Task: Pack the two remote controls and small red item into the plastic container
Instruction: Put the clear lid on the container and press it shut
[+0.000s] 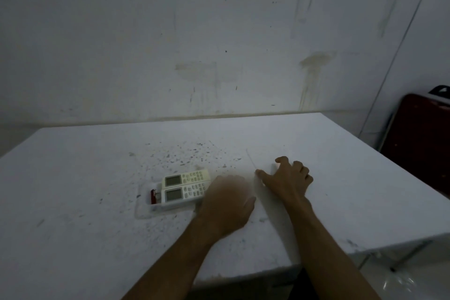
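Observation:
Two white remote controls lie side by side, the far one and the near one, inside a clear plastic container left of the table's middle. A small red item sits at their left end, also in the container. My left hand is blurred and covers the container's right end; its fingers are hidden, so I cannot tell whether it grips. My right hand lies just to the right on a clear flat lid, thumb and fingers curled around its far edge.
The white table is speckled with dark stains behind the container. Its front edge runs close to my forearms and its right edge drops off past my right hand. A dark red folded object leans against the wall at the far right.

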`<state>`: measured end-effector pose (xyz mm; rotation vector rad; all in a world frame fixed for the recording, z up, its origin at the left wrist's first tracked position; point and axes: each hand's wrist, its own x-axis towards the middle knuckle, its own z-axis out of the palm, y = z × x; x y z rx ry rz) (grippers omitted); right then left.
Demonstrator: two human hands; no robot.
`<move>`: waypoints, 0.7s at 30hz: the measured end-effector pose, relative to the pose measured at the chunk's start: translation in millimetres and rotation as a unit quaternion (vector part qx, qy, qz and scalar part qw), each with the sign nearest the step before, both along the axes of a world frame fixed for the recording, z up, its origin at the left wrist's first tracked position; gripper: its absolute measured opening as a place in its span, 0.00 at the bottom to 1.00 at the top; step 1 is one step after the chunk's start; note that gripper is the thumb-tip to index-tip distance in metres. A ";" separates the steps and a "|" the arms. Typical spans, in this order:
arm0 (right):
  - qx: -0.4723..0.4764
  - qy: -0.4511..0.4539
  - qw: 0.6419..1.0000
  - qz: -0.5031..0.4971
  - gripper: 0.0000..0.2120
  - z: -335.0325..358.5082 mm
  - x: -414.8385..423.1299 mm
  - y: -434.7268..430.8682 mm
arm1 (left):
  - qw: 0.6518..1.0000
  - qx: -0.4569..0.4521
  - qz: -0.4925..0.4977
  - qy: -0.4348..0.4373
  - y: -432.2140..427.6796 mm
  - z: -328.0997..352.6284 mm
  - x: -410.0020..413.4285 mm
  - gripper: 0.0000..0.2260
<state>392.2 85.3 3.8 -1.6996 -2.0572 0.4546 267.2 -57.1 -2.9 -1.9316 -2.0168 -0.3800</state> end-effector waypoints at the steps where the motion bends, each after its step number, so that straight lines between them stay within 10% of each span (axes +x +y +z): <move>1: -0.004 0.012 1.000 -0.003 0.39 2.6 0.5 0.4 | 1.000 -0.002 -0.009 -0.011 -0.6 1.7 -2.5 0.26; 7: -0.070 0.199 0.977 0.020 0.45 24.8 -4.7 -13.5 | 0.966 0.055 -0.134 -0.215 -14.6 32.6 -18.1 0.17; 11: -0.078 0.304 0.944 0.104 0.47 37.0 -8.0 -43.9 | 0.885 0.135 -0.040 -0.443 -31.7 63.9 -38.2 0.16; 16: -0.018 0.281 0.941 0.187 0.38 37.3 -22.3 -98.9 | 0.759 0.104 0.069 -0.639 -54.0 83.9 -72.2 0.39; 21: 0.011 0.243 0.932 0.270 0.46 28.6 -33.6 -138.0 | 0.721 0.195 0.082 -0.660 -77.0 72.8 -92.2 0.18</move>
